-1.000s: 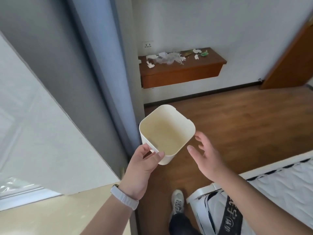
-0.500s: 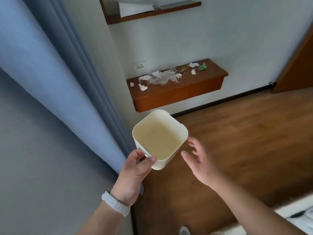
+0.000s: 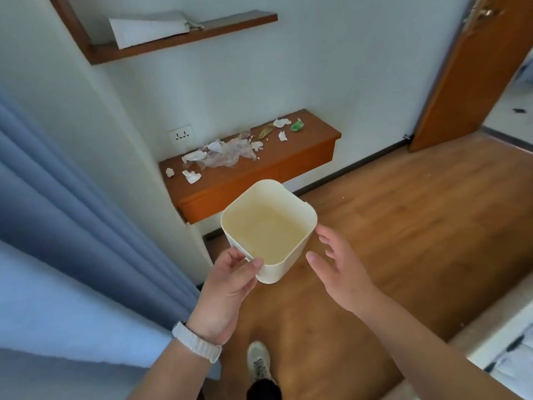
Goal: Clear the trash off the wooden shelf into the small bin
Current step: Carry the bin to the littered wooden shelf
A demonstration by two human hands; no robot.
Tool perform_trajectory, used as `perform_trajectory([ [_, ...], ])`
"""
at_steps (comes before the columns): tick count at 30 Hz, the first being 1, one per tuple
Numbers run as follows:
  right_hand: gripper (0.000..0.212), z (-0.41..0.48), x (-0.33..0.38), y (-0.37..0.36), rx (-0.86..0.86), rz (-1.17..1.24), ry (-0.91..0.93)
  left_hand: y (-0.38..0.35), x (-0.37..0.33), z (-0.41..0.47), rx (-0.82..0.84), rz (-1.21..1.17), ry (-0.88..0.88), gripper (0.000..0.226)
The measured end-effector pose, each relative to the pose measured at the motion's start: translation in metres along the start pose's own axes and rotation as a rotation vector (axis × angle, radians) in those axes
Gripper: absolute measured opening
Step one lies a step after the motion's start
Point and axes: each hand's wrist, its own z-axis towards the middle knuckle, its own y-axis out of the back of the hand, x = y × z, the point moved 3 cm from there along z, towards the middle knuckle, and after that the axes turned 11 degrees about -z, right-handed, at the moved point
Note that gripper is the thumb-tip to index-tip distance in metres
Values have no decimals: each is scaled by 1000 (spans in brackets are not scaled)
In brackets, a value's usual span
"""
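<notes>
A small cream bin (image 3: 268, 229) is held in the air in front of me, with nothing inside it. My left hand (image 3: 227, 287) grips its near left rim, thumb over the edge. My right hand (image 3: 337, 269) hovers just right of the bin with fingers spread, not touching it. Beyond the bin, a low wooden shelf (image 3: 311, 145) is fixed to the wall. On it lie torn white paper scraps (image 3: 191, 176), a crumpled clear plastic wrapper (image 3: 227, 155), a brownish scrap (image 3: 265, 131) and a green scrap (image 3: 297, 126).
A blue curtain (image 3: 66, 226) hangs at the left. A higher wall shelf (image 3: 184, 39) carries papers. An orange-brown door (image 3: 473, 70) stands at the right, a wall socket (image 3: 181, 134) sits above the low shelf, and a bed edge (image 3: 496, 342) is at the lower right.
I have moved closer to the low shelf, which now looks larger and nearer. The bin stays in my left hand; my right hand keeps hovering beside it.
</notes>
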Motion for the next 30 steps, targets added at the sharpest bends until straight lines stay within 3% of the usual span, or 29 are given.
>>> perform_trajectory([
  [4, 88, 44, -10, 6, -45, -68, -88, -1, -2, 61, 48, -28, 45, 57],
  [7, 81, 84, -17, 9, -63, -94, -115, -3, -10, 112, 101, -43, 67, 49],
  [11, 84, 145, -16, 13, -84, -102, -119, -4, -31, 181, 161, -72, 98, 66],
  [19, 83, 240, -8, 24, -135, -257, -157, -11, -68, 305, 219, -102, 130, 44],
  [23, 80, 260, -18, 33, -164, -274, -185, -26, -73, 337, 273, -86, 152, 64],
  [30, 72, 299, -60, 68, -254, -255, -175, -70, -69, 394, 318, -77, 185, 72],
])
